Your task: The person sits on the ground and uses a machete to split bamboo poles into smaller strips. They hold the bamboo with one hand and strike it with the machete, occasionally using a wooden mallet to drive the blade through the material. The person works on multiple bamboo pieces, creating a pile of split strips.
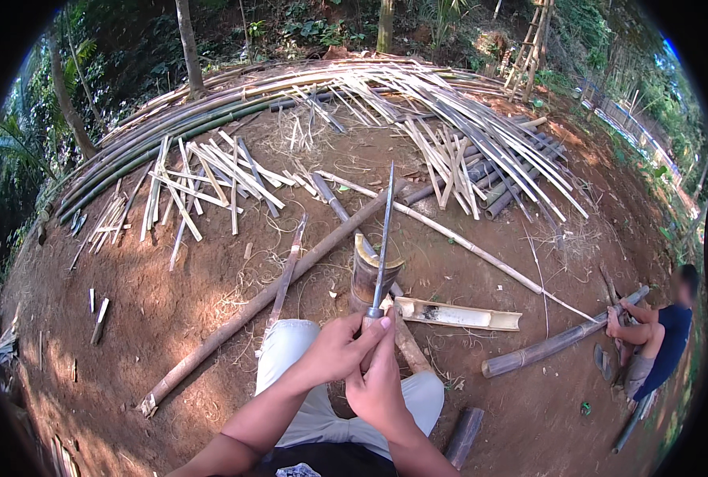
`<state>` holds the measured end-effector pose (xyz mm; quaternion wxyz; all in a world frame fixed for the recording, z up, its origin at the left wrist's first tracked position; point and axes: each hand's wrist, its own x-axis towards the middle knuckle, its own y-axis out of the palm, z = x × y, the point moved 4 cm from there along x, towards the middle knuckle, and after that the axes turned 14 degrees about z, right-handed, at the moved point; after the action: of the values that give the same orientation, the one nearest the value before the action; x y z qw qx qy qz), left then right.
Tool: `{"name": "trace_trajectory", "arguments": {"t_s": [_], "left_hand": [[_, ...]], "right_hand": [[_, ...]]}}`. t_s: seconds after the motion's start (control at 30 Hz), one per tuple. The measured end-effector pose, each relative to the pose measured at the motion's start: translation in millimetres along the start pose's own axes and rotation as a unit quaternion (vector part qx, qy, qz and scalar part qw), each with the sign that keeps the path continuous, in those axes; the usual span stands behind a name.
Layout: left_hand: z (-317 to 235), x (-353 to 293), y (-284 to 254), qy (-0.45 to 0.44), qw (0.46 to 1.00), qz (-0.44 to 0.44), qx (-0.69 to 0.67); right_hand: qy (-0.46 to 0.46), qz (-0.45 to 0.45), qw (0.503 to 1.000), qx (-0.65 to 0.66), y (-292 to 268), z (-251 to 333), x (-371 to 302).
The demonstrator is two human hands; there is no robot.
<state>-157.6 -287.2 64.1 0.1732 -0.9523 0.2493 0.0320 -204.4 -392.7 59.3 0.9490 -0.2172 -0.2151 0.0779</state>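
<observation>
Both my hands are closed together around the handle of a knife [387, 238] with a long, narrow blade pointing up and away from me. My left hand [336, 350] wraps the handle from the left. My right hand [382, 385] presses against it from the right; its fingers are partly hidden. Just beyond the hands stands a short bamboo stump [363, 288] with a pale, notched top, and the blade passes in front of it. A split bamboo half [459, 315] lies to the right, its hollow side up.
A long bamboo pole [234, 322] runs diagonally across the dirt. Pale bamboo strips [211, 179] lie in piles beyond, with long green poles [163, 135] behind. At right a person [660, 342] sits by a dark bamboo pole [541, 346]. A ladder [529, 48] stands far back.
</observation>
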Motion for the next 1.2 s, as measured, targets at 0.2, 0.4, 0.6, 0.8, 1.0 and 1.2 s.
{"name": "trace_trajectory", "arguments": {"t_s": [0.2, 0.4, 0.6, 0.8, 1.0, 1.2], "left_hand": [[13.9, -1.8, -6.6, 0.023, 0.992, -0.031, -0.119], [-0.4, -4.7, -8.4, 0.027, 0.987, -0.026, -0.158], [-4.1, -9.5, -23.4, 0.028, 0.993, -0.117, -0.001], [-8.4, -11.2, -24.9, -0.015, 0.993, -0.11, -0.026], [-12.3, -12.3, -31.2, -0.007, 0.992, -0.122, 0.009], [-12.0, -12.8, -33.7, -0.032, 0.994, -0.109, -0.009]], "right_hand": [[0.238, 0.261, 0.925, 0.141, -60.8, -37.5, 28.5], [-0.046, 0.042, 0.998, -0.023, -49.6, -79.7, 113.9], [0.027, 0.089, 0.99, 0.105, -31.1, -90.5, 123.7], [0.058, 0.062, 0.987, 0.134, -29.1, -95.6, 127.4], [0.05, 0.049, 0.989, 0.127, -28.4, -92.9, 130.1], [0.065, 0.058, 0.989, 0.123, -27.2, -92.8, 131.1]]}}
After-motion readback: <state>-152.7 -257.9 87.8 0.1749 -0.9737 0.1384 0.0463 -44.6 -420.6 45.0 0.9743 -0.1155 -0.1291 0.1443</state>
